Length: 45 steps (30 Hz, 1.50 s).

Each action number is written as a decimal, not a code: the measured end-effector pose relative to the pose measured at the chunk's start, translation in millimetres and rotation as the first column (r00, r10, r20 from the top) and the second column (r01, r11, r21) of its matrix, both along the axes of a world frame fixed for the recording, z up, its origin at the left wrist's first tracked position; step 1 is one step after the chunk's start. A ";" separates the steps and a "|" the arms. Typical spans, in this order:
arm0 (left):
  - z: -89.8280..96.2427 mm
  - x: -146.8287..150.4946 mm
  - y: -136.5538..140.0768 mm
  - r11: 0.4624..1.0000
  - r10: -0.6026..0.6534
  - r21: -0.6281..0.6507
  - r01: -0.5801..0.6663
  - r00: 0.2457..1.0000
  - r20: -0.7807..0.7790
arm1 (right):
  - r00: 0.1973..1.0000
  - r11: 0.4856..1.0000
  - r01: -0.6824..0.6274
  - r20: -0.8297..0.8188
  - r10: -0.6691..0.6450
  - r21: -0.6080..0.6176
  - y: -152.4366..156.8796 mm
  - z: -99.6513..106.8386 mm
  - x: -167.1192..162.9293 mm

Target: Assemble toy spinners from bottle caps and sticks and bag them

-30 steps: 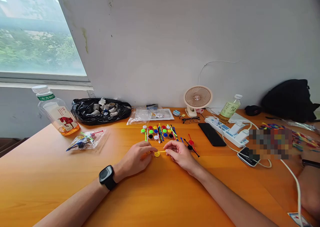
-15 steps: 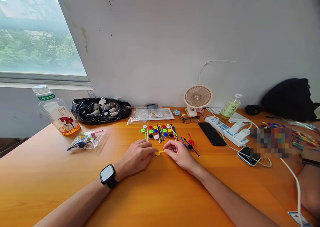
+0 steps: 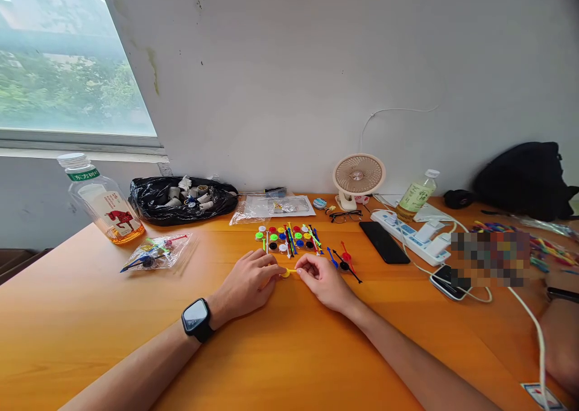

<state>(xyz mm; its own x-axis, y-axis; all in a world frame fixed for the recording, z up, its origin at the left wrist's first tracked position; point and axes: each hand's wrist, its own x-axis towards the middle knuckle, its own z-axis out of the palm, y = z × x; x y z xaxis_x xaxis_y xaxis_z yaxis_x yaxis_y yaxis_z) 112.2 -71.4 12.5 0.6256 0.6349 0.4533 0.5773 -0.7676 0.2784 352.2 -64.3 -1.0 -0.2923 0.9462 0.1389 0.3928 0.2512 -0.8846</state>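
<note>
My left hand (image 3: pixel 249 283), with a black smartwatch (image 3: pixel 196 319) on its wrist, rests on the orange table (image 3: pixel 136 326) and pinches a small yellow disc (image 3: pixel 285 272). My right hand (image 3: pixel 322 279) faces it and grips a thin yellow stick (image 3: pixel 293 270) whose tip meets the disc. Just beyond both hands lies a cluster of small coloured discs and sticks (image 3: pixel 289 238). A red, a blue and a black stick piece (image 3: pixel 344 260) lie to the right of that cluster.
A clear bag of coloured parts (image 3: pixel 154 253), a tilted bottle (image 3: pixel 100 200) and a black bag (image 3: pixel 181 201) are at left. A fan (image 3: pixel 358 178), glasses (image 3: pixel 345 217), phone (image 3: pixel 383 242), power strip (image 3: pixel 411 237) and cables fill the right. Another person's arm (image 3: pixel 561 338) shows at far right.
Both hands have crept slightly away from me with the yellow disc and stick still pinched between them. Everything else on the table is as it was.
</note>
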 end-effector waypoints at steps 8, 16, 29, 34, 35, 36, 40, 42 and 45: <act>6.5 7.6 -5.9 0.998 0.032 -0.045 -0.033 0.999 -0.028 | 0.987 0.979 0.098 0.109 -0.119 0.177 -2.1 6.8 2.0; 4.2 16.6 -8.6 0.994 0.067 -0.080 -0.069 0.997 -0.027 | 0.979 0.951 0.105 0.137 -0.150 0.290 -2.6 14.6 5.8; -0.7 15.1 -13.4 0.993 0.117 -0.017 -0.116 0.993 0.035 | 0.958 0.951 0.177 0.179 -0.225 0.252 -6.1 25.0 11.4; 2.9 11.2 -11.4 0.992 0.125 -0.034 -0.121 0.980 0.153 | 0.949 0.958 0.188 0.211 -0.234 0.216 -11.4 28.2 11.7; 4.4 9.4 -10.5 0.990 0.137 -0.038 -0.133 0.972 0.188 | 0.961 0.971 0.155 0.199 -0.191 0.179 -12.5 29.1 11.0; 5.7 7.0 -9.5 0.987 0.158 -0.041 -0.152 0.961 0.227 | 0.977 0.986 0.112 0.168 -0.131 0.122 -13.5 30.1 10.3; 7.4 -5.2 -2.6 0.962 0.270 -0.051 -0.269 0.896 0.352 | 0.995 0.999 0.019 -0.093 -0.022 -0.041 -13.8 33.9 9.2; 4.8 -10.5 3.0 0.947 0.314 -0.061 -0.315 0.875 0.367 | 0.977 0.995 0.098 -0.190 -0.098 -0.012 -10.9 34.2 11.1; -2.5 -16.1 13.1 0.941 0.334 -0.064 -0.332 0.887 0.318 | 0.954 0.983 0.182 -0.245 -0.171 0.024 -4.7 31.8 15.8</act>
